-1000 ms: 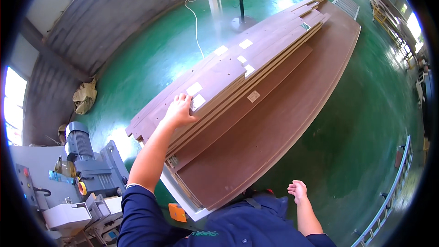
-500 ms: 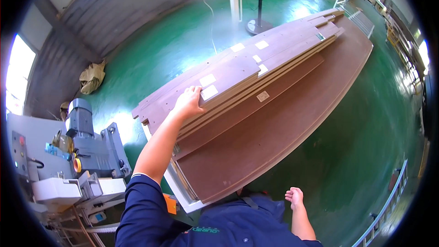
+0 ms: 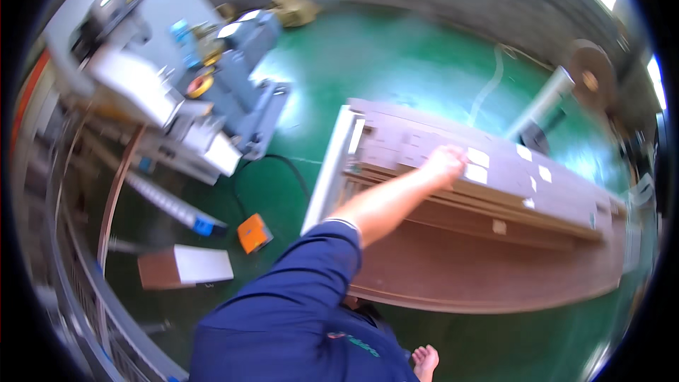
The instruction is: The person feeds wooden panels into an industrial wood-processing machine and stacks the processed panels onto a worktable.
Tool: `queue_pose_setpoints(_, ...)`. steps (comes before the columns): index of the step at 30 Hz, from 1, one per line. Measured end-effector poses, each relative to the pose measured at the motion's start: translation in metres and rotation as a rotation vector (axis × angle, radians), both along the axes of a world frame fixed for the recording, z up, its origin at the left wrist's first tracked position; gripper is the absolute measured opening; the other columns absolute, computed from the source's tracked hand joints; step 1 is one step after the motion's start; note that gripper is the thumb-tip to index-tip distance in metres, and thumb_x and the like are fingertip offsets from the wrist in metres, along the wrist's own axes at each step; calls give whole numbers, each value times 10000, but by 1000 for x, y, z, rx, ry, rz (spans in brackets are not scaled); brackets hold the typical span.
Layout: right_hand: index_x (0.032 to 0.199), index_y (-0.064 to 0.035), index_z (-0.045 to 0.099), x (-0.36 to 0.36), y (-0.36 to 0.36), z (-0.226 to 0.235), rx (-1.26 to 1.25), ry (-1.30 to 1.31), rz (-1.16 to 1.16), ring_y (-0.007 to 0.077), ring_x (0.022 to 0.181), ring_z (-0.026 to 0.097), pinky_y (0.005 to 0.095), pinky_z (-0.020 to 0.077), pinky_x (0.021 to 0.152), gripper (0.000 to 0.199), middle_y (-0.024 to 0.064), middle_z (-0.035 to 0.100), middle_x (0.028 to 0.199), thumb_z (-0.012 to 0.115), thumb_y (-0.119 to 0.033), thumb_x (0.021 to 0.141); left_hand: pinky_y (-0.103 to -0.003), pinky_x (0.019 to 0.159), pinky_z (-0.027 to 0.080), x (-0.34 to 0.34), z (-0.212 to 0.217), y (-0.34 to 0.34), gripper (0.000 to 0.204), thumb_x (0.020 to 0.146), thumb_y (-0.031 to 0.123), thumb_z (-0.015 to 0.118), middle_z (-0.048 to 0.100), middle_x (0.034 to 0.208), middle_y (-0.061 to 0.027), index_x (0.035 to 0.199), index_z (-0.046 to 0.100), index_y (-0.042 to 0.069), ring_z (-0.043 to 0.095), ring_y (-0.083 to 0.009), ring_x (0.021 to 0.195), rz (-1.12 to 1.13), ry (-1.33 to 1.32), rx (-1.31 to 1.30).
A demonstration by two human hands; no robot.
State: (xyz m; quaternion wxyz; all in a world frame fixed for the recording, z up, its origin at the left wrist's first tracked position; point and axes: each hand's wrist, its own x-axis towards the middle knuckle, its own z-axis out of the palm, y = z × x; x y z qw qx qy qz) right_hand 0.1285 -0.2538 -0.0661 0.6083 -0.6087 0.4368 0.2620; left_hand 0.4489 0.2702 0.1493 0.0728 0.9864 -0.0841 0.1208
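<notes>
My left hand [image 3: 447,165] is on the near edge of a stack of brown boards [image 3: 417,134], beside two white paper labels [image 3: 477,165]. Motion blur smears its fingers, so their grip is unclear. Beneath the stack lies a larger brown panel [image 3: 453,258] with a small pale label [image 3: 499,226] on the board above it. Low in the view, my right hand [image 3: 426,359] hangs by my body, fingers loosely curled and apart, holding nothing.
A grey machine with a motor [image 3: 240,71] stands at the left. On the green floor are an orange foot pedal [image 3: 254,233], a black cable [image 3: 286,163] and a white-and-brown box [image 3: 187,267]. A pedestal fan [image 3: 593,74] stands at the far right.
The view has swung left, bringing the machine, pedal and box further in. My left hand is still at the stack's edge near the labels, and my right hand still hangs low.
</notes>
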Motion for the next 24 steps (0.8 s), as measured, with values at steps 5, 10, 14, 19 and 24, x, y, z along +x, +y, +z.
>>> queue_pose_setpoints(5,1289,37,455,35,22,30,-6,66,255,364,1075,563,477,477,955,457,216,571,1172,510,-245,933,-435,1012,347,-126,7,-8,694,768,341,705,508,1216,-177,1297,415,-3,476,-342,1139,63,-335,-220)
queue_pose_setpoints(10,1280,31,456,93,86,33,45,12,481,361,1115,544,466,461,964,468,224,563,1199,538,-258,921,-399,802,488,-349,-23,13,321,852,246,636,612,944,-114,1117,586,71,606,-297,871,325,-189,-772)
queue_pose_setpoints(14,1237,3,497,131,163,41,91,-119,716,334,992,598,459,493,884,424,198,612,1074,578,-241,900,-310,676,526,-537,-85,28,207,877,211,618,646,891,-80,1017,602,59,641,-154,780,1217,-226,-1133)
queue_pose_setpoints(19,1215,-10,517,153,273,56,129,-189,860,321,912,622,420,538,774,383,193,622,1027,592,-204,892,-364,645,526,-732,-107,127,398,876,496,547,614,829,-43,976,517,112,610,-179,694,1498,-1430,-2034)
queue_pose_setpoints(24,1056,-56,502,113,377,82,266,-194,949,165,510,515,257,421,397,137,66,506,666,465,-96,930,-409,883,499,-831,-57,252,913,821,621,592,530,1148,-153,1382,256,-17,586,-256,989,1343,-1803,-1722)
